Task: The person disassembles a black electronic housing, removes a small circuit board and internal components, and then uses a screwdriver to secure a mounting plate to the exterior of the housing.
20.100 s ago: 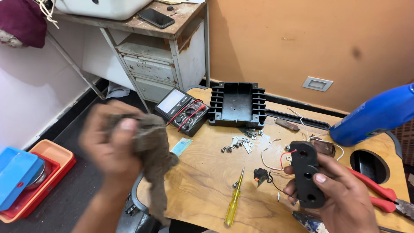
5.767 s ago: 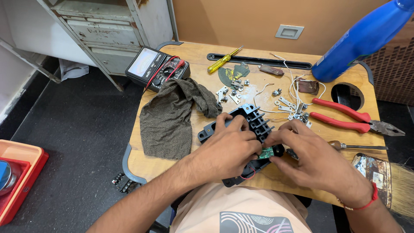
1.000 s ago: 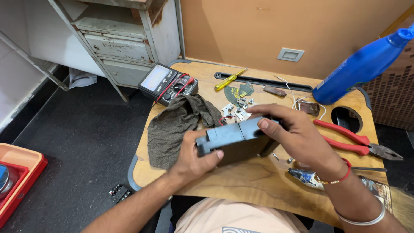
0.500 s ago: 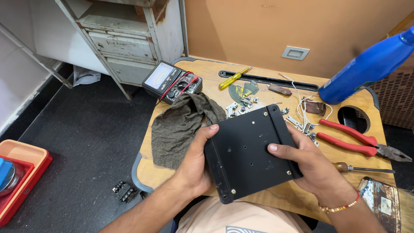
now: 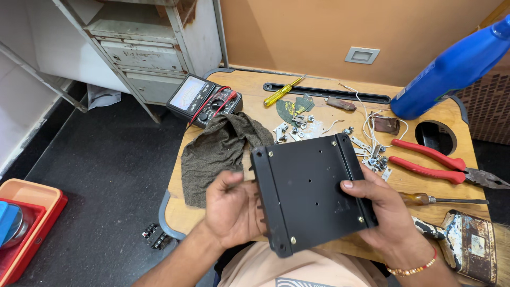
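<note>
1. Nearest the body, the left hand curls its grip around the left long edge of the black housing, fingers tucked behind it, thumb forward.
2. The right hand closes on the opposite, right edge, thumb lying across the flat screwed face; both hands are equally near, one per side.
3. The black housing is held between the hands just above the tabletop, flat face up towards the camera, its long axis running away from the body and tilted slightly left.
4. Just beyond the left hand lies a crumpled grey-brown cloth, touching the housing's far left corner.
5. Right of the housing lie red pliers and a screwdriver.
6. Farther off sit loose screws and brackets, an analogue meter and a blue bottle.
</note>
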